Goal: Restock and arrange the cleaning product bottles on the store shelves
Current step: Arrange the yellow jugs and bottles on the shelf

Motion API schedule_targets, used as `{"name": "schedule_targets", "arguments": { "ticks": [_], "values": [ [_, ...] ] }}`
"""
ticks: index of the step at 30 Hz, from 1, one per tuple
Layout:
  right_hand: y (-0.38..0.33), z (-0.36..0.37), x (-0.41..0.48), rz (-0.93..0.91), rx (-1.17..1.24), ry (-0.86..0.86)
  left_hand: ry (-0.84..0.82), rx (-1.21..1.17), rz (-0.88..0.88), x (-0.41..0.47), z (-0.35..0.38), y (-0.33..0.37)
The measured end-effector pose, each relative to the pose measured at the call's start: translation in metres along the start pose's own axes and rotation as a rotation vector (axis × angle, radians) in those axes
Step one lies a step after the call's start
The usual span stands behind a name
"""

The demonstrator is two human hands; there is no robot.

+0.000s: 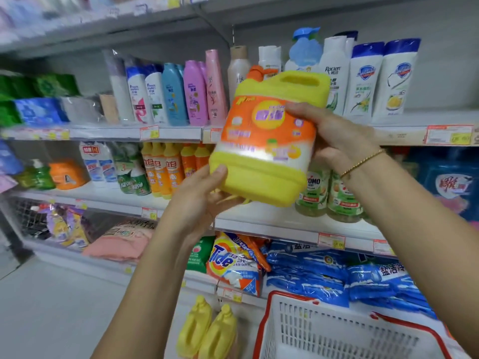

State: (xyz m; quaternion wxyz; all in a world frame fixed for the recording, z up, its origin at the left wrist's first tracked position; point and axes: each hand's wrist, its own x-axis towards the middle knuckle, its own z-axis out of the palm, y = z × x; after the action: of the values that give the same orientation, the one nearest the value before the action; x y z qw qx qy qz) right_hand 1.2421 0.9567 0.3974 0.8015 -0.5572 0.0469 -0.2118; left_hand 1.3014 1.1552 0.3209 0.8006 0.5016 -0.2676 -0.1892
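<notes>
1. Large yellow rigid-plastic jug (267, 141): orange screw cap, moulded loop handle at the top, glossy orange-and-white wrap label. Held in the air, tilted, in front of the white middle shelf (285, 224), between slim orange dish-soap bottles (160, 169) and clear green-labelled bottles (329, 195).
2. Left hand (204, 198): cupped beneath the base, thumb on the lower corner. Right hand (334, 133): wrapped round the upper right side, fingers over the label.
3. Handling, as judged: probably heavy if full; stiff walls; slick label film. Best taken by the loop handle with support underneath.
4. Nearby: white slatted plastic basket with red rim (337, 330); two similar yellow jugs (207, 330) below.
</notes>
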Motion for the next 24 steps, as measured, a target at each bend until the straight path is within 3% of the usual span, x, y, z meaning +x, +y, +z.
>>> {"name": "schedule_targets", "arguments": {
  "ticks": [3,7,9,12,15,19,21,24],
  "values": [
    [0.024,-0.001,-0.007,-0.192,-0.088,0.059,0.055,0.041,-0.131,0.0,-0.013,-0.02],
    [0.065,-0.006,-0.015,-0.196,-0.069,0.099,0.046,0.18,-0.236,-0.004,-0.024,-0.033],
    [0.086,-0.009,-0.015,-0.153,-0.108,0.099,0.088,0.367,-0.189,-0.01,-0.022,-0.027],
    [0.118,-0.011,-0.021,-0.128,-0.159,0.096,0.157,0.583,0.034,-0.01,-0.02,-0.003],
    [0.155,-0.006,-0.029,-0.193,-0.337,0.054,0.048,0.358,-0.15,0.004,-0.018,0.015],
    [0.211,0.008,-0.044,-0.268,-0.429,0.051,0.093,-0.096,-0.465,0.005,-0.039,0.0],
    [0.236,0.018,-0.049,-0.298,-0.459,0.034,0.165,-0.182,-0.52,-0.003,-0.058,-0.011],
    [0.274,0.037,-0.049,-0.302,-0.526,-0.006,0.3,-0.109,-0.542,-0.01,-0.092,-0.027]
  ]
}}
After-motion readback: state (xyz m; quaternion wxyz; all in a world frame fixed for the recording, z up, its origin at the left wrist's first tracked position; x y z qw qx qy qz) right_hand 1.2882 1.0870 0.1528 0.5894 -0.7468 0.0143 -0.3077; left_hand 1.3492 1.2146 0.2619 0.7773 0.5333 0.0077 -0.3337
